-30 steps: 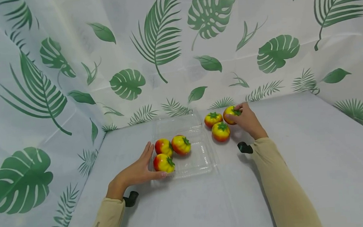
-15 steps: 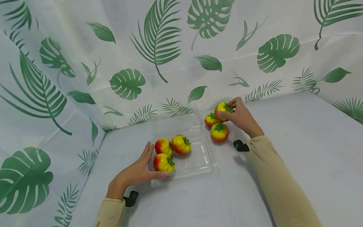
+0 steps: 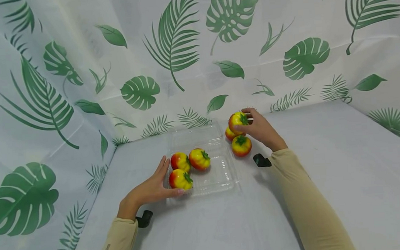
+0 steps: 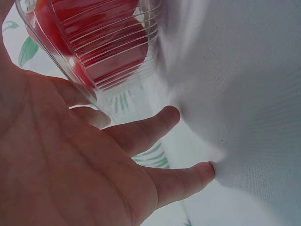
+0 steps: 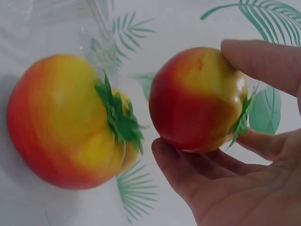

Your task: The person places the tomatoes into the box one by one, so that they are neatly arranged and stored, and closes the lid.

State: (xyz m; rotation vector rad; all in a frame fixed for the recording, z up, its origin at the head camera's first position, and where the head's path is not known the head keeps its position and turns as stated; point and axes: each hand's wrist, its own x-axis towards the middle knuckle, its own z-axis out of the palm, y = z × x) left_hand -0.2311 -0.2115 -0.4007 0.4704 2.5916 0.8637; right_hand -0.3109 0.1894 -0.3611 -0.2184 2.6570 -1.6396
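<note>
My right hand (image 3: 264,131) grips a red-and-yellow tomato (image 3: 236,123) with a green leafy top, thumb on one side and fingers on the other. It is raised above two more tomatoes; the nearer one (image 3: 241,146) shows fully, while the farther one (image 3: 231,134) is partly hidden behind the held one. A clear plastic box (image 3: 219,179) lies left of them with its lid (image 3: 194,136) folded back. Three tomatoes (image 3: 199,160) sit in its left part. My left hand (image 3: 150,188) rests at the box's left side, fingers spread and fairly straight, some fingertips touching the cloth.
A white cloth (image 3: 207,233) covers the table. Behind and to the left hangs a white curtain (image 3: 179,33) printed with green leaves, meeting the table just beyond the lid and the loose tomatoes. Dark wrist cameras (image 3: 261,160) stick out from both sleeves.
The right hand has lifted its tomato off the table and carried it left, over the farther loose tomato. The left hand and the box stay where they were.
</note>
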